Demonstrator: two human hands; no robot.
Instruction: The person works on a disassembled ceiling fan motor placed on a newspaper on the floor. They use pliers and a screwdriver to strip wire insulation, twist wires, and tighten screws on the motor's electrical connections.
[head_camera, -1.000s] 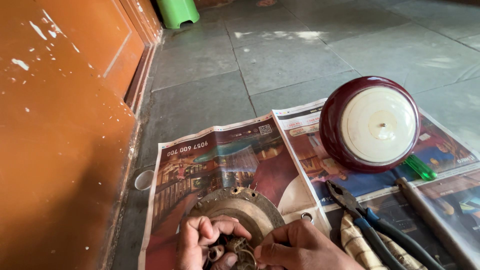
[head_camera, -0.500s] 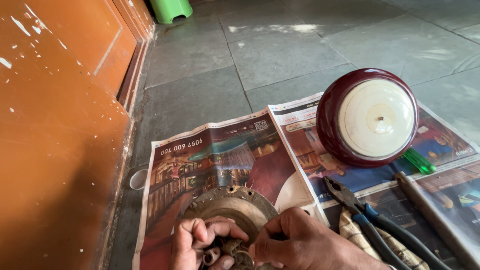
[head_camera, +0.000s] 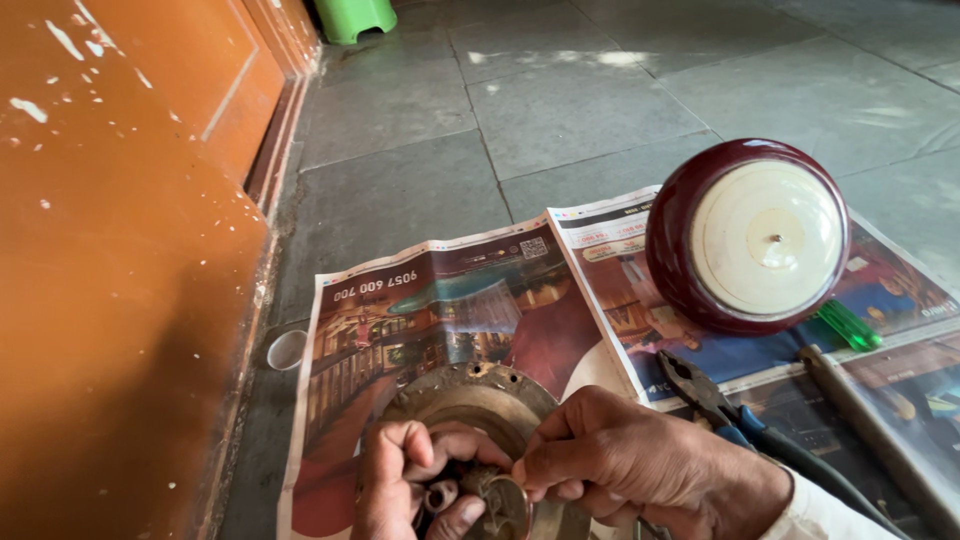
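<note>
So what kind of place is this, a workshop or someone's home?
Probably a home floor used as a makeshift repair spot: grey stone floor tiles, an orange painted door, and newspaper spread under pliers and a round metal part.

A round, tarnished metal disc (head_camera: 470, 402), brass-brown and dusty with small notches and holes around its rim, lies flat on a spread sheet of newspaper at the bottom of the frame, its near half covered by two hands. Over its centre sits a smaller, grimy metal fitting (head_camera: 497, 497), rounded and dull grey-brown, pinched between the fingers of the left hand (head_camera: 420, 480) and the thumb and forefinger of the right hand (head_camera: 630, 465). The fitting's lower part is cut off by the frame edge
</note>
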